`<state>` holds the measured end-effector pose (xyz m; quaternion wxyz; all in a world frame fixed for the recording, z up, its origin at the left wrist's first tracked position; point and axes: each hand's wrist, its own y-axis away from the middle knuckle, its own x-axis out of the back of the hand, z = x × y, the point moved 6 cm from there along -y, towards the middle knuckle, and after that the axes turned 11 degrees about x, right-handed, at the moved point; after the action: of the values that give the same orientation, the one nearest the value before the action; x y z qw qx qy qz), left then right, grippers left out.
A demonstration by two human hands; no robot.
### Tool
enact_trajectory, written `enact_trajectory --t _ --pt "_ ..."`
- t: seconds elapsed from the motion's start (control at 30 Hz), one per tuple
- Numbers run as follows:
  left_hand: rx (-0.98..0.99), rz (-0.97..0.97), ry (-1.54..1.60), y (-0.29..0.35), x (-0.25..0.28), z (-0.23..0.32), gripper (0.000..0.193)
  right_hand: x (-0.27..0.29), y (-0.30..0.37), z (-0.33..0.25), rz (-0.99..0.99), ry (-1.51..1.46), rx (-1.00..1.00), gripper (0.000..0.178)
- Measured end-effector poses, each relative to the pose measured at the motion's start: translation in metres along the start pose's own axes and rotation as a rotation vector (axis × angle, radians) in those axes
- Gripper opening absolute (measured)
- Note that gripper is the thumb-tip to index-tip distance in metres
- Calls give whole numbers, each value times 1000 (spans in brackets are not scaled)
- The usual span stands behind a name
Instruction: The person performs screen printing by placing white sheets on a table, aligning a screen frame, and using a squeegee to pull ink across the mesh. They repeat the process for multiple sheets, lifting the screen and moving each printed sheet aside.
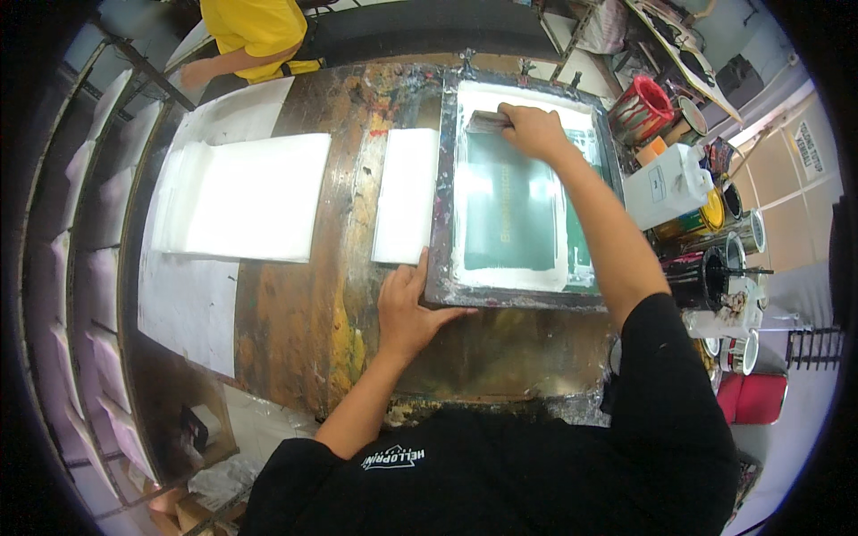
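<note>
A silk-screen frame (441,192) lies on the stained work table, its dark rim around a green mesh (527,223) with white ink smeared along its borders. Near the far end of the mesh, my right hand (536,132) is closed around a squeegee (487,121) whose blade edge I cannot make out. My left hand (407,308) rests at the frame's near left corner, fingers spread, the thumb along the front edge and the index finger up its left side. White sheets (405,196) stick out from beneath or beside the frame's left rim.
A thick stack of white sheets (259,196) sits on the table's left. Ink cans, including a red one (645,107), and a white jug (666,185) crowd the right side. A metal rack (112,259) stands at far left. Beyond the table is a person in yellow (255,27).
</note>
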<state>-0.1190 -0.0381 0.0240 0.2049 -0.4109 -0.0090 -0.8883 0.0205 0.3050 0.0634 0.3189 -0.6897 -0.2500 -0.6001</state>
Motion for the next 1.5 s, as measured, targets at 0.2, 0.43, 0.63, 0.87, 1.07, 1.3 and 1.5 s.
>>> enact_trajectory --t 0.2,0.43,0.63,0.87,1.07,1.3,1.5 --pt "15 -34 85 4 0 1 123 3 -19 18 121 63 -12 21" --pt "-60 27 94 6 1 2 115 18 107 -74 33 133 5 29" --pt "21 -48 292 6 10 16 105 71 206 -158 -9 4 12 43" --pt "-65 76 827 -35 47 74 114 187 175 -169 585 222 76 53" --pt "-56 -38 -407 -13 7 44 123 247 122 -142 641 191 96 59" --pt "36 -50 -478 11 -33 6 124 291 83 -118 542 68 -89 73" --pt "-13 14 -199 -8 3 54 110 298 78 -123 581 67 -56 72"
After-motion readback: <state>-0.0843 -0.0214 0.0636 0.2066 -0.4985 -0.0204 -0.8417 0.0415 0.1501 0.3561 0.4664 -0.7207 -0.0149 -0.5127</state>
